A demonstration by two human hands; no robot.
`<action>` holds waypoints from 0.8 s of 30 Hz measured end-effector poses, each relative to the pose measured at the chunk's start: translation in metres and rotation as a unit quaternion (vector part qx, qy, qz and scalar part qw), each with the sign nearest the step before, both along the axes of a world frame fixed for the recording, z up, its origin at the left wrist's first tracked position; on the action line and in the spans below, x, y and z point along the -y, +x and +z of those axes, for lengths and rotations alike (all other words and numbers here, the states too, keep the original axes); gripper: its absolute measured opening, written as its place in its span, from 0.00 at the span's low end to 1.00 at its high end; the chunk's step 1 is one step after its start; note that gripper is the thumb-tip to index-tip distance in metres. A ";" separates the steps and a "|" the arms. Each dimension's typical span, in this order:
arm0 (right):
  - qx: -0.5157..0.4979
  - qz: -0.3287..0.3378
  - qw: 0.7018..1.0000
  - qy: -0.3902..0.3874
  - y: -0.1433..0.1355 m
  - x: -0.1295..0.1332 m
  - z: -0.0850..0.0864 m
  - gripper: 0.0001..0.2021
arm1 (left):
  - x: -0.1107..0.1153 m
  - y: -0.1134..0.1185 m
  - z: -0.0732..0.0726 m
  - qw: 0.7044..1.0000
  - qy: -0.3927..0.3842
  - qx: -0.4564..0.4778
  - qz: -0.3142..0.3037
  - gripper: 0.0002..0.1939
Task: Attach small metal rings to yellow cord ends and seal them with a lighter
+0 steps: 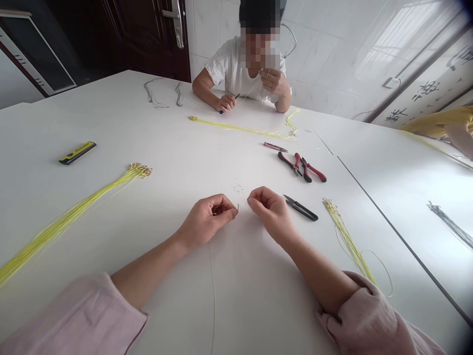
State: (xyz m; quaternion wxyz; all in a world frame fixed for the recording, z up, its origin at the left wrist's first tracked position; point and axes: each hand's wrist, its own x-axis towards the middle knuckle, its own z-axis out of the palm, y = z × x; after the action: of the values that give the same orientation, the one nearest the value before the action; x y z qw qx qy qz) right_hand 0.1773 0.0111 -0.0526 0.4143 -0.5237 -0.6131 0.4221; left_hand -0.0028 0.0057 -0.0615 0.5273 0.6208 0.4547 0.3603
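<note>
My left hand [212, 217] is closed in a pinch on a small fishing hook [238, 206], which pokes out past the thumb and fingertips. A thin pale line [213, 296] loops by its fingers and runs down the table toward me. Close by on the right, my right hand [269, 212] has thumb and fingers pressed together; what they hold, if anything, is too small to see. Tiny dark specks [238, 188] lie on the table just beyond both hands. Black thread snips [301, 207] rest beside my right hand.
Yellow lines with hooks lie bundled at left [74, 212] and right [347, 236]. Two red-and-black pliers [291, 162] [312, 170] and a pink tool [275, 147] lie beyond. A yellow-black box cutter [77, 153] sits far left. Across the table, a person [236, 69] handles line.
</note>
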 end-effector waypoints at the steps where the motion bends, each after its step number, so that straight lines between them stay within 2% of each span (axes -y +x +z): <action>1: -0.008 -0.005 1.000 -0.010 0.001 -0.001 0.000 0.06 | 0.000 0.000 0.000 1.000 -0.004 0.002 -0.001 0.11; 7: -0.008 0.063 0.998 -0.029 -0.002 0.002 -0.003 0.11 | 0.000 0.000 -0.001 1.000 -0.004 0.008 -0.007 0.13; 17: 0.054 0.074 0.995 0.028 -0.002 0.004 -0.004 0.08 | 0.000 0.001 -0.001 1.000 0.010 -0.018 0.000 0.11; 21: 0.075 0.040 0.994 0.072 0.005 -0.002 0.003 0.08 | -0.001 0.000 0.000 1.000 -0.009 -0.007 -0.005 0.12; 24: 0.076 -0.018 0.992 0.098 0.025 -0.015 0.018 0.09 | -0.002 -0.001 -0.001 0.999 -0.029 0.016 -0.001 0.12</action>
State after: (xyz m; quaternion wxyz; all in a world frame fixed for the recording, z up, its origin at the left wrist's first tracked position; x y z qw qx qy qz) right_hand 0.2023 0.0261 -0.0349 0.4229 -0.5224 -0.6717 0.3116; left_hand -0.0038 0.0081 -0.0629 0.5523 0.5998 0.4561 0.3566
